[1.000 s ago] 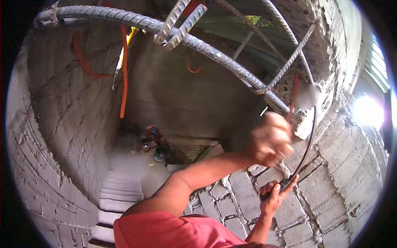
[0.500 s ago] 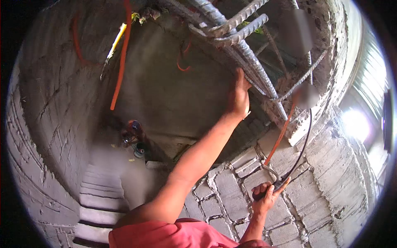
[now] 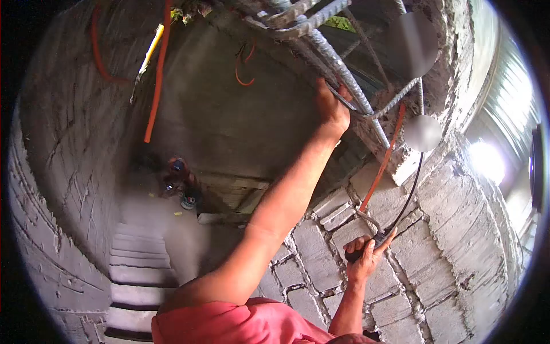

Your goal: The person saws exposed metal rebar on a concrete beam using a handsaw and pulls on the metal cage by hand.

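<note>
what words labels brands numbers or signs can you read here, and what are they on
None can be read.
Small container far below: too small and blurred to tell if it bears a label.
Blue headwear beside it: too small to tell.
Black object in the right hand: no legible marking.

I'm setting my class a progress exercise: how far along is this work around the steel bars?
Looks done: blocks are laid and tie loops cross the steel bars.
In hand: the left hand is at the bars, its exact grip unclear; the right hand grips a black object.
Apparently left: the bars are exposed, and an orange tube hangs with a free end.
</note>
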`<state>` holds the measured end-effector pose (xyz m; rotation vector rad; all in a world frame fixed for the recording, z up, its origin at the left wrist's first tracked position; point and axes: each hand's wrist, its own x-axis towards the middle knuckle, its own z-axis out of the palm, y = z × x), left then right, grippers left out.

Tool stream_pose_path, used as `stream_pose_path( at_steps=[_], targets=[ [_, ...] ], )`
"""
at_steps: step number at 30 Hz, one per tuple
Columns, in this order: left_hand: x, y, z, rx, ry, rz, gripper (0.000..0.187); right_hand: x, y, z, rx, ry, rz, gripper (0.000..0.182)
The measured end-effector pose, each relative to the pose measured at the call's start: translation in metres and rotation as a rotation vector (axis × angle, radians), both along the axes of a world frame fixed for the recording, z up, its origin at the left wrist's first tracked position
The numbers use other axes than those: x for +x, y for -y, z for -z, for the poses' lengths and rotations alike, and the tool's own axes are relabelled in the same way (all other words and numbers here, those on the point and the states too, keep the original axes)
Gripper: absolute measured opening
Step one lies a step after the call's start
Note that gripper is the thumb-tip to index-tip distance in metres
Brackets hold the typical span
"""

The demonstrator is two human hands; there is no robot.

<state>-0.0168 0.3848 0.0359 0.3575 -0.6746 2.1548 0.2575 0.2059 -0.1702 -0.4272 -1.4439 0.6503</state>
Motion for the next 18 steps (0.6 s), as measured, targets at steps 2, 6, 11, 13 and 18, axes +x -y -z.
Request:
stream_pose_path(
  at_steps=[2, 6, 11, 13, 18],
  targets=[
    [-0.005, -0.008, 0.006, 0.078, -0.006, 0.087, 0.034, 0.0, 0.003, -0.001, -0.005, -0.005, 0.006, 0.085],
    [0.004, 0.016, 0.011, -0.042, -0.019, -0.148, 0.02, 0.01, -0.006, 0.0, 0.039, 0.043, -0.01, 0.078],
    [-0.032, 0.081, 0.095, -0.415, -0.445, -0.933, 0.033, 0.01, -0.005, 0.003, 0.003, 0.006, 0.075, 0.081],
    [-0.047, 0.106, 0.106, -0.255, -0.595, -1.157, 0.04, 0.004, -0.004, 0.001, 0.038, -0.001, 0.122, 0.083],
    [-0.076, 0.118, 0.036, -0.162, -0.92, -1.425, 0.035, 0.009, -0.006, 0.007, 0.005, -0.006, 0.143, 0.083]
  ],
)
